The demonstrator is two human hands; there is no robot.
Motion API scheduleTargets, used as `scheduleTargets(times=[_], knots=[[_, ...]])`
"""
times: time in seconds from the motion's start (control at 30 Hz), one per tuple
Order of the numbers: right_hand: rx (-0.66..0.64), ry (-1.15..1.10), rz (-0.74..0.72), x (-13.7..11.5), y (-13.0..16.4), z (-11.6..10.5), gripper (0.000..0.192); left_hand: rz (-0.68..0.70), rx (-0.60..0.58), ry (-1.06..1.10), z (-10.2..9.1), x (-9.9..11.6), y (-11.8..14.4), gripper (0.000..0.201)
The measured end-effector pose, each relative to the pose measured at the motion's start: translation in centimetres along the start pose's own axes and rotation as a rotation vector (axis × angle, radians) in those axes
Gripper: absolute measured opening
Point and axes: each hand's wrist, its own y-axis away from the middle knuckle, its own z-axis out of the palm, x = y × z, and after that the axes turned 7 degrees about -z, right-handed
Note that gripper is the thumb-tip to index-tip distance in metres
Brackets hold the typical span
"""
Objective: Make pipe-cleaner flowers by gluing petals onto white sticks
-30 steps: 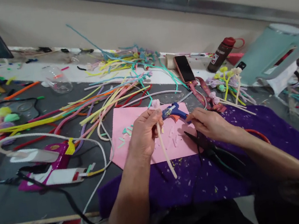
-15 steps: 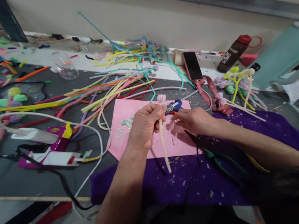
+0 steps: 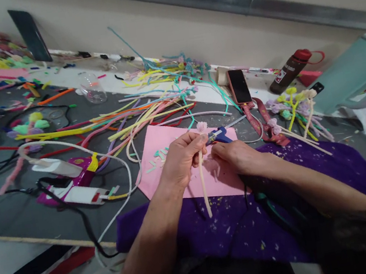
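Observation:
My left hand (image 3: 186,155) pinches a cream pipe-cleaner stem (image 3: 204,184) just under a pale pink fuzzy flower (image 3: 202,127). The stem hangs down over the pink sheet (image 3: 191,191). Right beside the left fingertips lies a blue glue gun (image 3: 221,135), a clear glue stick (image 3: 236,121) poking out to the right. My right hand (image 3: 236,155) is closed low over the sheet, in front of the glue gun; whatever its fingertips pinch is hidden. Small green pipe-cleaner snippets (image 3: 158,155) lie left of my left hand. Dark green-handled pliers (image 3: 272,208) are partly covered by my right arm.
A purple cloth (image 3: 232,231) spreads along the near edge. Long pipe cleaners (image 3: 124,118) lie behind the sheet. Left are a purple power strip (image 3: 72,182) and cables. Behind stand a phone (image 3: 239,86), a bottle (image 3: 290,71) and a flower bunch (image 3: 290,110).
My right hand has moved slightly left and its fingers have closed. It and the arm now cover more of the pliers. The left hand keeps its hold on the stem. The view has shifted a little.

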Motion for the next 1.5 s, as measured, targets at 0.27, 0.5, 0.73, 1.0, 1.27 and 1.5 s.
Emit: scheduleTargets(times=[0.27,0.5,0.73,1.0,1.27,1.5], knots=[[0.187,-0.602,-0.012,0.4,-2.2,-2.1,0.021,-0.020,0.052,0.033,-0.5,0.6,0.3,0.023],[0.273,-1.061,0.085,1.4,-3.2,-3.1,0.012,0.023,0.148,-0.014,-1.1,0.8,0.3,0.024],[0.328,-1.024,-0.014,1.4,-3.8,-4.8,0.006,-0.007,0.177,-0.021,-0.9,1.1,0.5,0.026],[0.337,-0.927,-0.053,0.8,-4.9,-5.1,0.006,0.037,0.233,-0.017,-1.7,1.2,0.3,0.026],[0.281,-0.914,-0.064,1.7,-2.1,-6.1,0.006,0.007,0.197,-0.069,-1.4,1.0,0.3,0.027],[0.290,-0.848,-0.034,3.6,-0.1,-5.0,0.008,-0.026,0.211,-0.052,-0.8,1.1,0.2,0.021]])
